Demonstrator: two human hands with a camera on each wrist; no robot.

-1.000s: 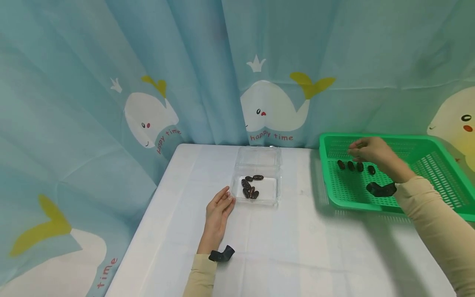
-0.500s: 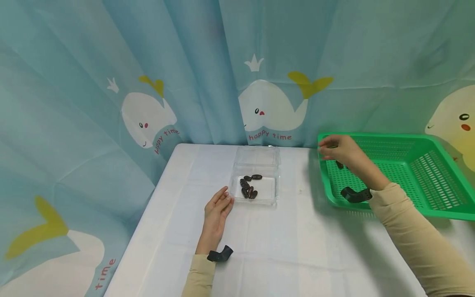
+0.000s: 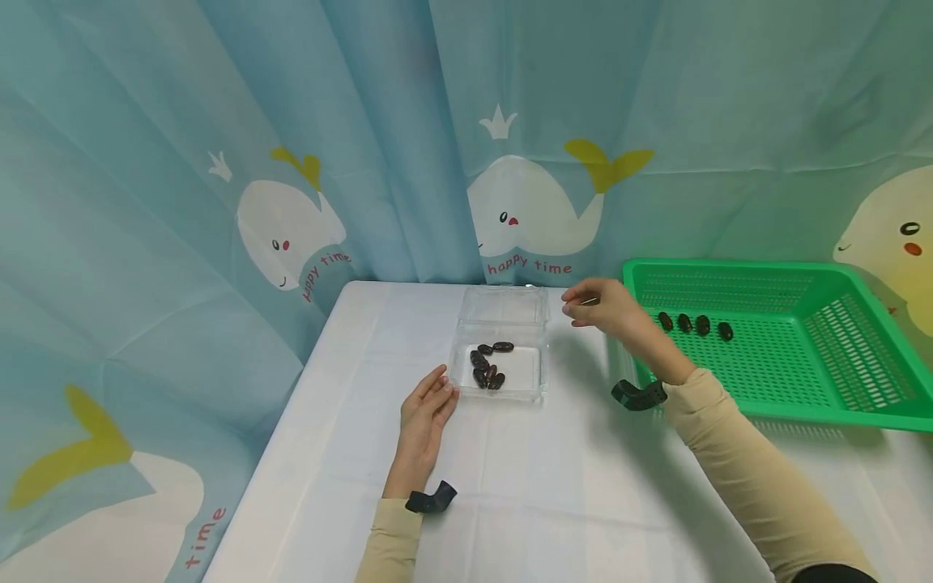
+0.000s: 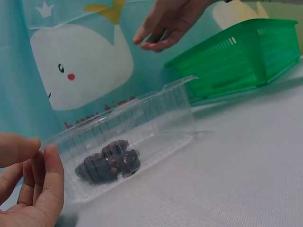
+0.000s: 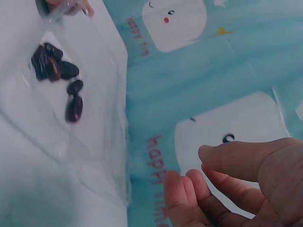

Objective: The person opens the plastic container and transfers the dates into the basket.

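Observation:
A clear plastic clamshell box (image 3: 523, 372) lies with its lid folded back on the table, several dark brown dates (image 3: 479, 361) grouped at its left side. My left hand (image 3: 426, 417) pinches the box's near left corner between thumb and fingers, as the left wrist view shows. Above the table, between box and basket, my right hand (image 3: 601, 308) has curled fingers around a small dark date, mostly hidden by them. In the right wrist view the right hand's thumb (image 5: 232, 158) arches over the bent fingers. More dates (image 3: 684, 323) sit in a row inside the green basket (image 3: 787, 368).
The basket stands at the table's right, its slotted wall (image 4: 227, 66) rising beside the box. A blue curtain (image 3: 408, 146) printed with whales hangs right behind the table's far edge. White cloth covers the table (image 3: 539, 486).
My right hand has moved left, out from over the basket toward the box, uncovering the row of dates again. The left hand stays at the box corner.

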